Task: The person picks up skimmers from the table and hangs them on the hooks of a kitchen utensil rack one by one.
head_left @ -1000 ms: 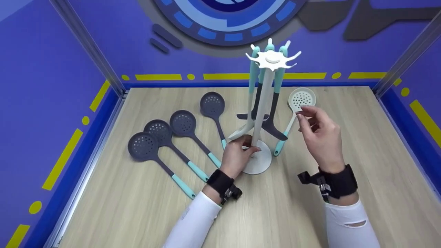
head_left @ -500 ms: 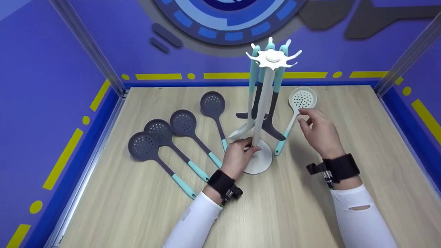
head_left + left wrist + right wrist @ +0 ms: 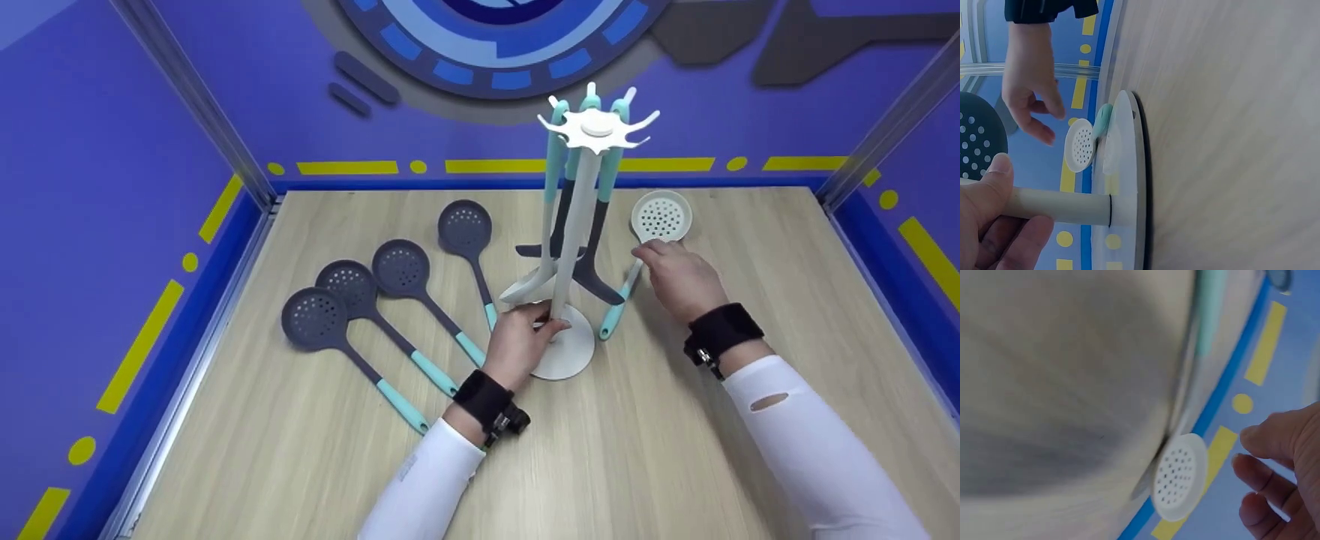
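Observation:
My left hand [image 3: 519, 343] grips the lower pole of a white utensil stand [image 3: 574, 232], thumb and fingers around it just above the round base [image 3: 1123, 185]. Teal-handled utensils hang from the stand's top hooks, among them a dark one [image 3: 598, 289] and a white one [image 3: 529, 285]. To the right, a white skimmer [image 3: 661, 216] with a teal handle lies on the table, its perforated head toward the back wall. Over its neck hovers my right hand [image 3: 681, 279], loosely bent fingers pointing at it; the right wrist view shows nothing between thumb [image 3: 1269, 436] and fingers.
Several dark grey skimmers [image 3: 401, 268] with teal handles lie fanned out left of the stand, two heads overlapping. Blue panels with yellow marks wall the wooden table [image 3: 600, 465] at the back [image 3: 225, 45] and both sides.
My right hand has come down and slightly left toward the white skimmer's neck, its palm turning downward. The left hand keeps its hold on the pole, and the stand stays put.

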Motion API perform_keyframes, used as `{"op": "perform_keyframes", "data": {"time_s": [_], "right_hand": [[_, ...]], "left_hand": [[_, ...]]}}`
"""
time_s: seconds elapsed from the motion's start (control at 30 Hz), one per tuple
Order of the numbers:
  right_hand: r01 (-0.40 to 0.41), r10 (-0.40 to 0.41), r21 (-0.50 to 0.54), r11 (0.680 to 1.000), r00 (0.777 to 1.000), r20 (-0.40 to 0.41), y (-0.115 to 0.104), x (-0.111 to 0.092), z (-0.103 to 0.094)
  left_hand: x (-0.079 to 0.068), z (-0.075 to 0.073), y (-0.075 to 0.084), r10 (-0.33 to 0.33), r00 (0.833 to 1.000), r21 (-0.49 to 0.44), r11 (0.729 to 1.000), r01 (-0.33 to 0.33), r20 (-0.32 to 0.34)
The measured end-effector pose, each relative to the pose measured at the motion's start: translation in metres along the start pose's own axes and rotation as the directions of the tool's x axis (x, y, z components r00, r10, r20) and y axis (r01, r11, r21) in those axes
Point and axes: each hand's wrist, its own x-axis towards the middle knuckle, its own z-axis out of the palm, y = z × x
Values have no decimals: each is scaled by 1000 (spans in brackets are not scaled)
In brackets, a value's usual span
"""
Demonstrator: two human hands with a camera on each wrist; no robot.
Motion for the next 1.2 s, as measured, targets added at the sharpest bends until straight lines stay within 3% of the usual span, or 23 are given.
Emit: {"op": "perform_keyframes", "data": {"time_s": [0.17,0.3,0.63,0.83,1.0,1.1,1.2], "right_hand": [[61,-51,-79,995,991,122,7,6,12],[102,-82,-117,988,983,167,9,10,21],[174,-151,-144,974,976,155,11,17,38],[139,-118,-125,982,980,161,14,11,35],[72,-63,-50,996,985,161,16,1,25],[17,-24,55,998,992,126,20,-6,20],[-42,29,190,981,997,68,24,-13,14]], "left_hand": [[0,1,0,7,1000,1,1000,-7,-10],[0,1,-1,12,1000,0,1000,-12,-3],[0,1,0,21,1000,12,1000,-21,-10],[1,1,-1,10,1000,7,1000,-10,-11],[2,1,-1,16,1000,-10,1000,-16,-9],[2,1,-1,11,1000,-19,1000,-11,-6],[2,0,-1,-4,1000,-26,1000,4,2]]}}
